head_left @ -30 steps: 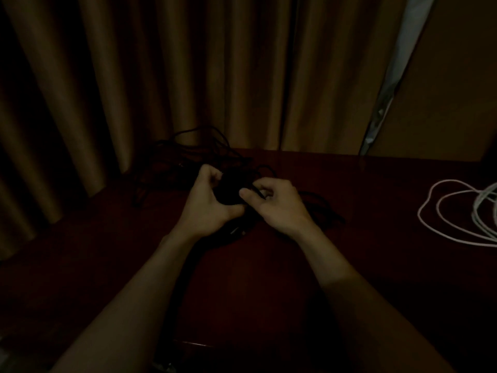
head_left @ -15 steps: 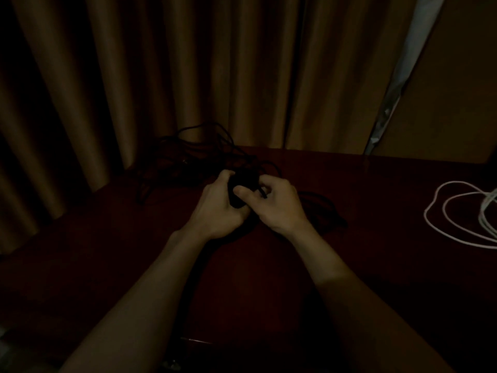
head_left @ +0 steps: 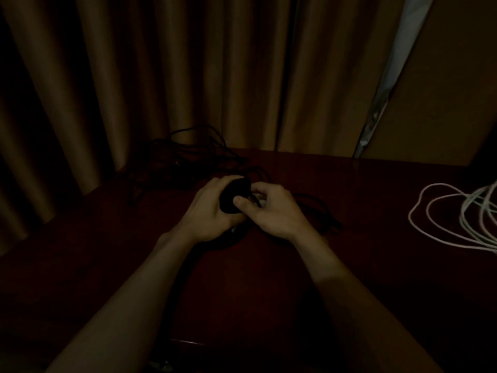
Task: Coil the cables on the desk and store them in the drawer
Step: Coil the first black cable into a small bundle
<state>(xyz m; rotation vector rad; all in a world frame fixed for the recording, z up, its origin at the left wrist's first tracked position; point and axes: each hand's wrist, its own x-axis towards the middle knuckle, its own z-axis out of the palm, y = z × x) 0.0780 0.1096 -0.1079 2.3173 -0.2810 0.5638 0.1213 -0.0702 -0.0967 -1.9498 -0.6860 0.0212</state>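
Both bare forearms come in from 6 o'clock over the dark red surface [head_left: 269, 297]. A black strand [head_left: 179, 286] trails from under the hands towards the near edge, though the dim light hides where it ends. At the centre, the left hand [head_left: 207, 214] has its grip wrapped round a small black cable coil [head_left: 231, 196], fingers curled over its far side. The right hand [head_left: 273, 211] grips the same coil from 3 o'clock, thumb pressed on its front. Loose black loops [head_left: 324, 211] lie just beyond the right wrist. At 3 o'clock, well apart, lie white cables [head_left: 435, 208]. At 11 o'clock a tangle of black cables [head_left: 188, 160] sits against the brown curtain [head_left: 188, 76].
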